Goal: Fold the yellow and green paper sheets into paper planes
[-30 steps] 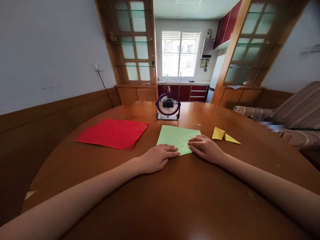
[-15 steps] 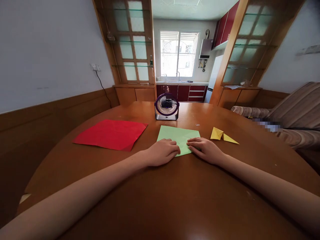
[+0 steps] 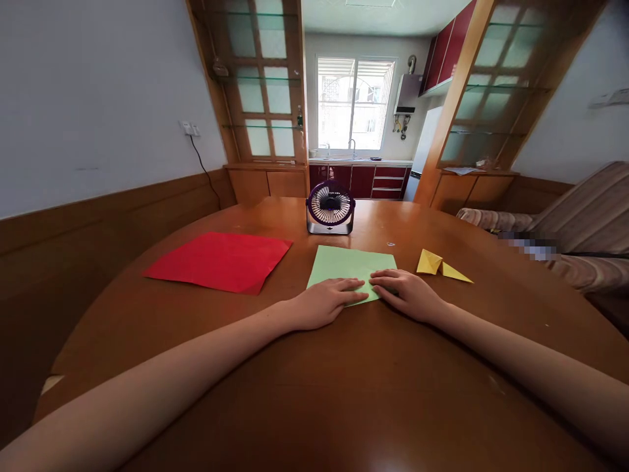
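A light green sheet of paper (image 3: pixel 344 261) lies on the brown table in front of me. My left hand (image 3: pixel 327 301) rests flat over its near left part, fingers stretched out to the right. On its right side lies my right hand (image 3: pixel 400 292), with its fingers extended over the paper and pointing left. The two hands' fingertips almost meet near the paper's near edge, part of which they hide. To the right of my right hand is a yellow folded paper piece (image 3: pixel 429 262) with a pointed yellow part (image 3: pixel 456 272) beside it.
A red sheet of paper (image 3: pixel 221 262) lies on the table (image 3: pixel 314 406) to the left. Behind the green paper stands a small purple fan (image 3: pixel 330 206). A striped sofa (image 3: pixel 584 216) is past the table's right edge, and a wall (image 3: pixel 98 111) is on the left.
My left hand's fingers have straightened and slid to the right, closer to the right hand. My right hand stays nearly in place on the paper. The view has shifted slightly.
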### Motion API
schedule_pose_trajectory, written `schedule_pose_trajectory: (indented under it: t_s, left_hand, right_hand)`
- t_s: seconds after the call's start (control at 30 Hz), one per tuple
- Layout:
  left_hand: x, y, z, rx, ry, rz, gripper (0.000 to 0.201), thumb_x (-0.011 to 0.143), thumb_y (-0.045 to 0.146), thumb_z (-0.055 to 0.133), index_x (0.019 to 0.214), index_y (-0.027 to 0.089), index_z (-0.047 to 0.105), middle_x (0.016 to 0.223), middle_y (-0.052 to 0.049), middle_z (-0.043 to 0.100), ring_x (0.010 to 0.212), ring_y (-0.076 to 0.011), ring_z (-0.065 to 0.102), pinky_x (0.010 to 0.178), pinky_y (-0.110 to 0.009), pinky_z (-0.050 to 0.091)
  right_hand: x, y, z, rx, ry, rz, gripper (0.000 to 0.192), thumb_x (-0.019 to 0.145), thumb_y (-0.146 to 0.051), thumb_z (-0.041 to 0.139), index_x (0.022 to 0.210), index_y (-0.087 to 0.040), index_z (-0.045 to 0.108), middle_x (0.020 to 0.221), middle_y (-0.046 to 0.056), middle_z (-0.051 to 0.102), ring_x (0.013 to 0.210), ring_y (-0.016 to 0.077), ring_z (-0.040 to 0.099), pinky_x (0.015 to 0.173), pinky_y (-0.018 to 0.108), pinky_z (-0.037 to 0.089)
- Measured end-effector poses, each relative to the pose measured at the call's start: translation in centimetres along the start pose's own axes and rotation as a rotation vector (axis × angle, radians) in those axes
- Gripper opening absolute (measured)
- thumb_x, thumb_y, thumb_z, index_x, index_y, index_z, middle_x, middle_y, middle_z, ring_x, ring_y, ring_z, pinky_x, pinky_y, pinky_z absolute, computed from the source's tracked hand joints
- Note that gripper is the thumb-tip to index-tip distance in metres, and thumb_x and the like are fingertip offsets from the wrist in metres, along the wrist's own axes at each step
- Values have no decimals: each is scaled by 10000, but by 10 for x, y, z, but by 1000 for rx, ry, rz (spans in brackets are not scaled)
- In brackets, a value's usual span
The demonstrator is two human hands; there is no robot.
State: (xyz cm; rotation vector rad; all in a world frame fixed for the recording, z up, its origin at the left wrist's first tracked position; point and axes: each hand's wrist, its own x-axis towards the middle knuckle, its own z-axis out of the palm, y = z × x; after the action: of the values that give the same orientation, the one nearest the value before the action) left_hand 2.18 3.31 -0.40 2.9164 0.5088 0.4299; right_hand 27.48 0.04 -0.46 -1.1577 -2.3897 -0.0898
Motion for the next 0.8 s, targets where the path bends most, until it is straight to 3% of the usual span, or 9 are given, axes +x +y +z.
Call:
schedule_pose_trajectory:
  t_s: [0.8]
  left_hand:
    - [1, 5, -7, 35, -57, -7, 492, 947, 63, 381, 1359, 291, 527, 1467, -39, 456, 1348, -198, 423, 1136, -407, 321]
  right_hand:
    - [0, 2, 1, 2, -12, 25, 299, 963, -329, 458, 1102, -235, 705, 1168, 70, 686, 1051, 235, 654, 939, 409, 527]
